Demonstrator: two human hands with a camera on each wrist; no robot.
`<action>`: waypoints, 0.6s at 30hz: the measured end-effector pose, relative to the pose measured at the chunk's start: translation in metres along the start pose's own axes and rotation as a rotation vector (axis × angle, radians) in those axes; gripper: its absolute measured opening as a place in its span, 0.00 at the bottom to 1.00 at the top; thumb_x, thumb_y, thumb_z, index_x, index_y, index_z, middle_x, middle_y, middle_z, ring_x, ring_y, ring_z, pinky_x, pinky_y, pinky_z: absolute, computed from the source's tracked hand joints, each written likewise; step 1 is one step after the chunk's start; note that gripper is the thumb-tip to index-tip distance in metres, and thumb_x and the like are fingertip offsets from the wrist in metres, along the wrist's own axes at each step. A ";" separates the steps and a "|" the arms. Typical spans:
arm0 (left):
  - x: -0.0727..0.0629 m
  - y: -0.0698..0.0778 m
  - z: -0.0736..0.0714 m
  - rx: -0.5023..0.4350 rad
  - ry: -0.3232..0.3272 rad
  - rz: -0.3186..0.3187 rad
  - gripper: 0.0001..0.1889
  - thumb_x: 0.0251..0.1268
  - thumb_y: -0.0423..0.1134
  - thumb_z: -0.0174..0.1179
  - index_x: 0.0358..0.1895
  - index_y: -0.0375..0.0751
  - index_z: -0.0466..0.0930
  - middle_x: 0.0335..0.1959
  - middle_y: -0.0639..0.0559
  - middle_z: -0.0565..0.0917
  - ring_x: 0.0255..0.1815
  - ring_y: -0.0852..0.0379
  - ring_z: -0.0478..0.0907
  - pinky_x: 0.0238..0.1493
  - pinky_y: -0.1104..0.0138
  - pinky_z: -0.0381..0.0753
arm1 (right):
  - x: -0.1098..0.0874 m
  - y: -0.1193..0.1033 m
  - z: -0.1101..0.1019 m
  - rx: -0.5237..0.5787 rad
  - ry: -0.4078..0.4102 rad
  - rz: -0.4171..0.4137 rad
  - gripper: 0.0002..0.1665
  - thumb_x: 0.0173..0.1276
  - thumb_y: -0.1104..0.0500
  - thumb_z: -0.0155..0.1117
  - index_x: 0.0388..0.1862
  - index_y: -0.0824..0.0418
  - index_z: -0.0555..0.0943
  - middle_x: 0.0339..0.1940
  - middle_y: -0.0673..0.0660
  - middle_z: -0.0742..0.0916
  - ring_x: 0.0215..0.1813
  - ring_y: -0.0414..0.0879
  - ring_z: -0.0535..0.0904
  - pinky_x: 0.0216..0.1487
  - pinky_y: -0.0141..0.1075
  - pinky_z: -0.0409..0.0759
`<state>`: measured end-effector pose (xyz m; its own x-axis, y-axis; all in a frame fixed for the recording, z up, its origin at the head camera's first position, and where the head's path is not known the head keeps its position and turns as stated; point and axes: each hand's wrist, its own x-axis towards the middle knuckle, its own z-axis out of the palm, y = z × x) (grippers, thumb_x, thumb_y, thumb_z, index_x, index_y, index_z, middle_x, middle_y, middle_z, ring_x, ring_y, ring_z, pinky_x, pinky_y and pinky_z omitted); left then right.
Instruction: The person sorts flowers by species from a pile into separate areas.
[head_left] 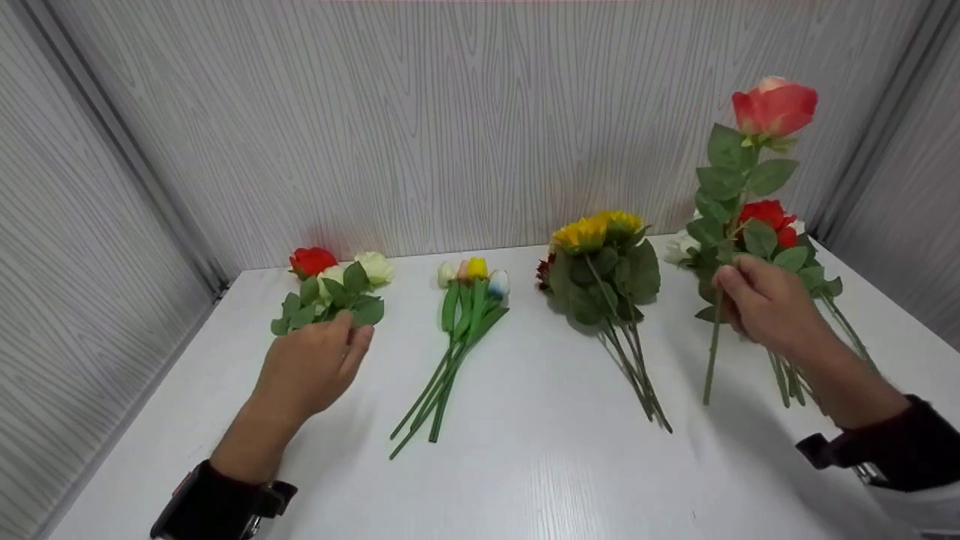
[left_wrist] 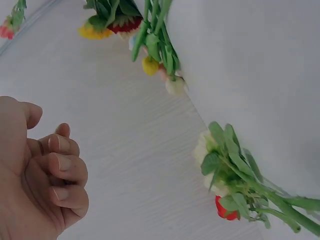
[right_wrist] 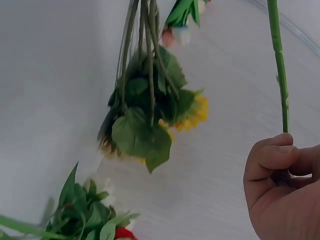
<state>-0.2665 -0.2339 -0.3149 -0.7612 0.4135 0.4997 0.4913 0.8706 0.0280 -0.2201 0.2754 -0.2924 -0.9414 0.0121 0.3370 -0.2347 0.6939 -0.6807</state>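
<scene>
My right hand [head_left: 772,307] pinches the leafy stem of a coral-pink rose [head_left: 776,111] and holds it upright above the table. In the right wrist view, the bare green stem [right_wrist: 279,65] comes out of the curled fingers. Behind that hand lies a bunch with a red rose [head_left: 766,217] and white blooms, partly hidden. My left hand [head_left: 311,367] hovers on the left, its fingers loosely curled around nothing, as the left wrist view confirms. It overlaps a bunch of one red rose [head_left: 312,262] and white roses [head_left: 373,268] and hides their stems in the head view.
A small bunch of tulips [head_left: 474,268] lies left of centre on the white table [head_left: 525,480]. Right of it are yellow sunflowers [head_left: 592,231] with a dark red bloom [head_left: 545,274] alongside. Grey wood-grain panels [head_left: 450,112] stand behind and at both sides.
</scene>
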 end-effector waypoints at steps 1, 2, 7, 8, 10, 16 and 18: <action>0.000 -0.007 0.001 0.007 -0.006 -0.029 0.16 0.74 0.43 0.55 0.27 0.38 0.70 0.12 0.52 0.63 0.13 0.56 0.61 0.13 0.64 0.62 | 0.003 0.006 -0.006 -0.045 0.010 0.024 0.21 0.82 0.50 0.44 0.39 0.67 0.74 0.19 0.55 0.75 0.19 0.44 0.70 0.20 0.36 0.70; -0.001 -0.013 0.002 0.010 -0.014 -0.057 0.16 0.73 0.43 0.55 0.27 0.38 0.70 0.12 0.50 0.64 0.13 0.55 0.62 0.13 0.63 0.63 | 0.005 0.013 -0.013 -0.081 0.013 0.052 0.23 0.82 0.49 0.43 0.40 0.67 0.74 0.20 0.55 0.75 0.20 0.44 0.70 0.21 0.37 0.70; -0.005 -0.044 0.004 0.015 -0.175 -0.218 0.17 0.73 0.45 0.53 0.28 0.36 0.71 0.16 0.44 0.72 0.16 0.47 0.72 0.15 0.56 0.70 | 0.013 0.051 -0.044 -0.225 -0.005 0.182 0.29 0.82 0.45 0.36 0.42 0.69 0.74 0.19 0.54 0.76 0.20 0.46 0.71 0.24 0.39 0.69; -0.006 -0.049 0.004 0.013 -0.231 -0.249 0.17 0.72 0.46 0.53 0.29 0.34 0.73 0.18 0.42 0.74 0.18 0.45 0.74 0.17 0.54 0.71 | 0.014 0.058 -0.049 -0.220 -0.020 0.217 0.30 0.82 0.45 0.35 0.44 0.70 0.73 0.18 0.55 0.76 0.20 0.46 0.71 0.23 0.39 0.70; -0.009 -0.058 0.003 0.004 -0.359 -0.304 0.18 0.72 0.46 0.53 0.30 0.34 0.74 0.21 0.41 0.76 0.22 0.44 0.76 0.19 0.54 0.72 | 0.014 0.072 -0.058 -0.224 -0.052 0.276 0.31 0.82 0.45 0.33 0.42 0.71 0.71 0.17 0.55 0.76 0.19 0.47 0.71 0.23 0.40 0.70; -0.017 -0.073 0.003 -0.060 -0.687 -0.387 0.17 0.67 0.46 0.61 0.29 0.34 0.76 0.20 0.46 0.77 0.22 0.52 0.75 0.21 0.62 0.72 | 0.013 0.104 -0.073 -0.270 -0.175 0.346 0.28 0.83 0.54 0.32 0.43 0.79 0.70 0.19 0.55 0.77 0.19 0.47 0.71 0.23 0.41 0.70; -0.020 -0.076 0.005 -0.084 -0.747 -0.391 0.16 0.64 0.45 0.63 0.28 0.35 0.75 0.18 0.47 0.77 0.19 0.55 0.75 0.20 0.64 0.70 | 0.013 0.113 -0.075 -0.282 -0.233 0.345 0.28 0.82 0.58 0.32 0.48 0.84 0.70 0.17 0.54 0.76 0.17 0.45 0.70 0.22 0.41 0.70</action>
<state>-0.2907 -0.3065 -0.3309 -0.9481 0.1799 -0.2622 0.1414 0.9771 0.1592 -0.2400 0.4078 -0.3158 -0.9893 0.1359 -0.0531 0.1438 0.8458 -0.5138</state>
